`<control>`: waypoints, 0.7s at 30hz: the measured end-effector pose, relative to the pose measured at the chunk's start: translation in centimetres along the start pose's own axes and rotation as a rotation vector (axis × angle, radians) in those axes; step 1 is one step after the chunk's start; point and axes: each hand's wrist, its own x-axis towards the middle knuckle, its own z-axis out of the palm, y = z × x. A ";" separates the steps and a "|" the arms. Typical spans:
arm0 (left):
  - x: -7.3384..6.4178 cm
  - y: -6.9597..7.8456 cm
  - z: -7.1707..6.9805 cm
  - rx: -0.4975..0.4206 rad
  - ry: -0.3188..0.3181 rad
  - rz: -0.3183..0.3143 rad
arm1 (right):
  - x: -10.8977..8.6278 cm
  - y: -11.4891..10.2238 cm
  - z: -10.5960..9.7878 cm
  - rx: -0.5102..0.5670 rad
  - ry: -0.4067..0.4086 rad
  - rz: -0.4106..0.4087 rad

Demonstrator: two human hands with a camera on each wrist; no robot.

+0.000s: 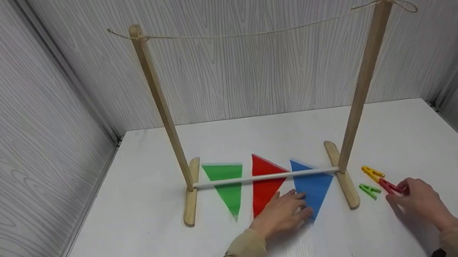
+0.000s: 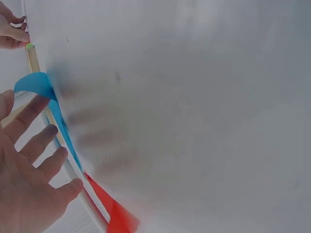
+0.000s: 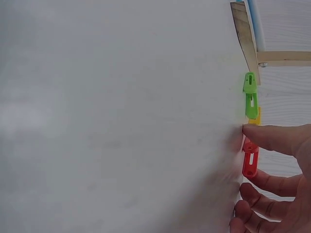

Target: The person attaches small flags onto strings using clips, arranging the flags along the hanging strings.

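My left hand (image 1: 281, 213) lies over the lower part of a blue triangular flag (image 1: 319, 189), fingers spread. In the left wrist view, the blue flag's tip bends up beside the thumb and index finger. To the left of it are a red flag (image 1: 264, 191), partly under that hand, and a green flag (image 1: 230, 195). At the right, my right hand (image 1: 420, 200) pinches a red clothespin (image 3: 250, 162) between thumb and index finger, low at the table. Touching or very near that clothespin are a yellow clothespin (image 1: 372, 172) and a green clothespin (image 1: 370, 190).
A wooden stand has a left post (image 1: 157, 94) and a right post (image 1: 365, 64), each on a foot. A string (image 1: 251, 34) is tied between their tops. Low down, a white rod (image 1: 269, 177) crosses above the flags. Wood-grain panels (image 1: 249, 81) enclose the white table (image 1: 133, 213).
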 end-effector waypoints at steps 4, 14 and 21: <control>0.1 -0.1 0.1 0.024 0.000 -0.002 | 0.0 0.2 0.1 -0.010 0.007 -0.017; 0.3 -0.1 -0.1 -0.013 0.045 -0.002 | 0.1 0.1 0.0 0.001 -0.019 0.001; -0.2 -0.2 -0.2 0.016 0.064 0.001 | 0.1 0.1 -0.1 0.007 -0.024 0.002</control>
